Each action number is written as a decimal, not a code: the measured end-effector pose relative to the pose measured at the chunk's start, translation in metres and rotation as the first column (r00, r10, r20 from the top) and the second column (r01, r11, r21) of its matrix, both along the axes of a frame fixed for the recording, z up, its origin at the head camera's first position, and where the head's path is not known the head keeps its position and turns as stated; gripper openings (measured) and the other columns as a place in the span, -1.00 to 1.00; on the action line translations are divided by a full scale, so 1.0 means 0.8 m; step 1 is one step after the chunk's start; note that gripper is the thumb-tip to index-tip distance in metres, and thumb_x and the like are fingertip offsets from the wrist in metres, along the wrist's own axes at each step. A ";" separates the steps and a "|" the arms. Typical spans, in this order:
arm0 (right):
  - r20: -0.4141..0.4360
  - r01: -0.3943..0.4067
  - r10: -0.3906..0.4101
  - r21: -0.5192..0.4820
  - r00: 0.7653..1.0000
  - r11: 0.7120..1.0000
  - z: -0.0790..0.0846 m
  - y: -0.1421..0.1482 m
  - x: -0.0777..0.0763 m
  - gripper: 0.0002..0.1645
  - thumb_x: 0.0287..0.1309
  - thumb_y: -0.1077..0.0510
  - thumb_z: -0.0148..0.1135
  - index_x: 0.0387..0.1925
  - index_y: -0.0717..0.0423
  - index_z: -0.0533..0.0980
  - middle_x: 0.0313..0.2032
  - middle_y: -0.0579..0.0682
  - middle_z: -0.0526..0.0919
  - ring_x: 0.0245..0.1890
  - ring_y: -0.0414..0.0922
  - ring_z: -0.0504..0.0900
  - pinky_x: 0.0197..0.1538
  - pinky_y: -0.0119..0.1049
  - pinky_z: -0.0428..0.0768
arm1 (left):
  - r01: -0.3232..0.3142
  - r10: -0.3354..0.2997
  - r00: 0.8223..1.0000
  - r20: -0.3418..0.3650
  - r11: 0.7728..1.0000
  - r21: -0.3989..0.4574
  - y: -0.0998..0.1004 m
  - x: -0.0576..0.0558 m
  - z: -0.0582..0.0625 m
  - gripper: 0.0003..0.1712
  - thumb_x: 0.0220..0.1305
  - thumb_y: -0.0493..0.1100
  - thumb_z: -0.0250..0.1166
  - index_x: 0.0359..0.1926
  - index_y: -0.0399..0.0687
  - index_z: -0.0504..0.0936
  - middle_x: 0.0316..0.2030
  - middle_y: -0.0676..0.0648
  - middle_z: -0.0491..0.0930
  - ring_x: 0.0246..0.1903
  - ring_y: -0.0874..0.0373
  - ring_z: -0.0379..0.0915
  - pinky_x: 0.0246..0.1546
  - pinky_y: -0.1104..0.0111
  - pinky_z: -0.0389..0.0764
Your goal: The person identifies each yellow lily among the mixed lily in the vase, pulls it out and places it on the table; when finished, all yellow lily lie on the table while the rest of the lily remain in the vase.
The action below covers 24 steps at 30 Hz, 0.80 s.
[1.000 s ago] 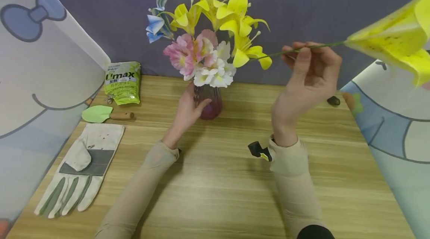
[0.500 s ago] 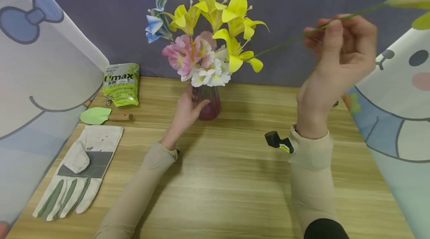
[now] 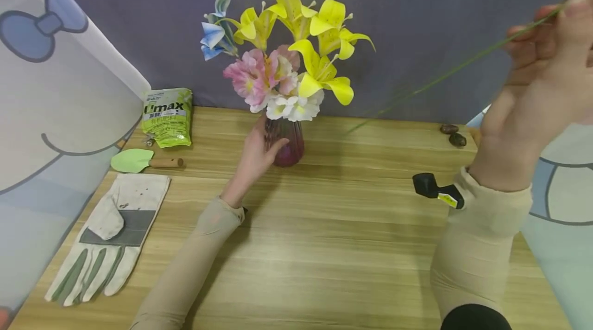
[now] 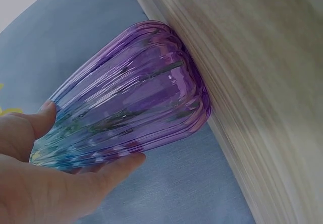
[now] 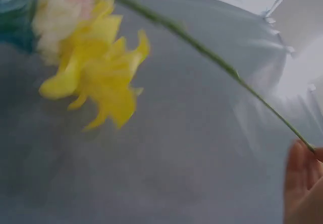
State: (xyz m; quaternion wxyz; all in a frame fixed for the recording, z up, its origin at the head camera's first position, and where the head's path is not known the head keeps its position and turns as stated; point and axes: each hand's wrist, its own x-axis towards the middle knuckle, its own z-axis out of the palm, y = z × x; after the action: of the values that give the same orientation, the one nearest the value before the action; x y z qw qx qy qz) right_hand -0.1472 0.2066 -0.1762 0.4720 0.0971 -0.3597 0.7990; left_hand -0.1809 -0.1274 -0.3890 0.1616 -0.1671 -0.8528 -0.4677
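My left hand [image 3: 254, 152] grips the ribbed glass vase [image 3: 291, 147], its thumb on the near side. In the left wrist view the glass vase [image 4: 131, 93] shows purple at its base and blue towards its neck, with stems inside. Yellow lilies [image 3: 321, 72], a pink bloom [image 3: 250, 73], white blooms [image 3: 296, 106] and a blue flower [image 3: 214, 36] rise from it. High at the right, my right hand [image 3: 542, 77] pinches a long green stem [image 3: 456, 68]. Its lower end hangs right of the vase, apart from it; the flower head is out of view.
On the left lie a green fertilizer bag [image 3: 168, 116], a trowel with a wooden handle [image 3: 147, 160] and a white and grey glove [image 3: 116, 237]. Two small dark lumps [image 3: 456, 137] sit at the table's back right. A dark backdrop [image 3: 417, 21] stands behind.
My right hand has moved up and right, drawing the stem away from the bouquet; its yellow lily head has left the view. The left hand stays on the vase.
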 end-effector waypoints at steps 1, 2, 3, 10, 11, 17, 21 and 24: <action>0.031 -0.045 0.044 0.027 0.999 0.999 -0.004 0.004 -0.003 -0.89 0.40 0.50 0.22 -0.12 0.58 0.52 -0.30 0.33 0.61 -0.45 0.13 0.59 -0.32 -0.16 0.69 | -0.001 0.001 1.000 0.001 1.000 0.000 0.000 0.000 0.000 -0.01 0.39 -0.24 0.50 0.60 -0.48 0.12 0.43 -0.48 0.38 0.26 -0.29 0.48 0.31 -0.06 0.52; 0.069 -0.087 0.081 0.088 0.994 0.992 -0.010 0.007 -0.007 -0.86 0.33 0.51 0.29 -0.15 0.60 0.53 -0.35 0.31 0.62 -0.51 0.10 0.60 -0.38 -0.19 0.70 | -0.001 0.001 1.000 -0.001 1.000 0.001 0.000 0.000 0.000 -0.01 0.39 -0.25 0.50 0.60 -0.48 0.12 0.44 -0.48 0.36 0.32 -0.29 0.45 0.36 -0.06 0.48; 0.116 -0.141 0.126 0.131 0.985 0.981 -0.017 0.010 -0.011 -0.80 0.25 0.52 0.38 -0.19 0.64 0.53 -0.41 0.32 0.63 -0.57 0.08 0.59 -0.44 -0.22 0.69 | -0.002 0.002 1.000 -0.001 1.000 0.001 0.000 -0.001 0.000 -0.01 0.39 -0.25 0.50 0.60 -0.48 0.12 0.45 -0.48 0.36 0.33 -0.30 0.44 0.37 -0.06 0.48; 0.526 -0.495 0.263 0.368 0.809 0.787 -0.116 0.023 -0.024 -0.85 0.35 0.40 0.40 -0.18 0.52 0.66 -0.39 0.17 0.76 -0.54 -0.07 0.72 -0.37 -0.33 0.76 | -0.004 0.004 1.000 -0.002 1.000 0.000 0.000 -0.001 0.000 -0.01 0.39 -0.26 0.49 0.61 -0.48 0.11 0.45 -0.49 0.35 0.38 -0.32 0.40 0.43 -0.05 0.42; 0.581 -0.531 0.245 0.392 0.776 0.751 -0.131 0.024 -0.026 -0.86 0.38 0.37 0.38 -0.16 0.48 0.66 -0.37 0.12 0.78 -0.52 -0.10 0.73 -0.35 -0.34 0.77 | -0.002 0.002 1.000 0.000 1.000 -0.002 0.000 -0.001 0.000 -0.01 0.39 -0.26 0.49 0.61 -0.48 0.11 0.45 -0.49 0.34 0.38 -0.32 0.39 0.43 -0.05 0.42; 0.809 -0.726 0.109 0.450 0.578 0.520 -0.199 0.011 -0.039 -0.66 0.51 0.29 0.26 0.08 0.57 0.53 -0.31 -0.07 0.79 -0.40 -0.21 0.76 -0.22 -0.34 0.79 | 0.002 -0.002 1.000 -0.001 1.000 -0.003 0.000 -0.001 0.002 -0.01 0.40 -0.26 0.48 0.62 -0.47 0.09 0.48 -0.48 0.32 0.43 -0.31 0.34 0.48 -0.05 0.35; 0.859 -0.787 0.038 0.448 0.510 0.425 -0.220 -0.005 -0.049 -0.60 0.53 0.32 0.21 0.16 0.63 0.48 -0.24 0.05 0.78 -0.39 -0.22 0.76 -0.16 -0.29 0.80 | -0.004 0.004 1.000 -0.002 1.000 -0.014 0.000 0.000 0.002 -0.01 0.39 -0.24 0.49 0.61 -0.47 0.11 0.46 -0.49 0.34 0.41 -0.33 0.36 0.46 -0.08 0.37; 0.875 -0.812 0.020 0.439 0.483 0.384 -0.230 -0.017 -0.054 -0.63 0.52 0.35 0.20 0.14 0.65 0.49 -0.18 0.27 0.76 -0.40 -0.20 0.76 -0.13 -0.22 0.81 | -0.007 0.006 1.000 -0.004 1.000 -0.019 0.000 0.000 0.001 -0.01 0.39 -0.24 0.50 0.60 -0.48 0.11 0.44 -0.50 0.35 0.38 -0.33 0.39 0.43 -0.11 0.40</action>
State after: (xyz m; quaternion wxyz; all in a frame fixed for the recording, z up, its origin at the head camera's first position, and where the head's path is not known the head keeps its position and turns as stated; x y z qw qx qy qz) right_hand -0.1907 0.1929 -0.3602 -0.0881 0.0635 -0.8064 0.5813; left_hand -0.1811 -0.1273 -0.3880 0.1631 -0.1667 -0.8575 -0.4585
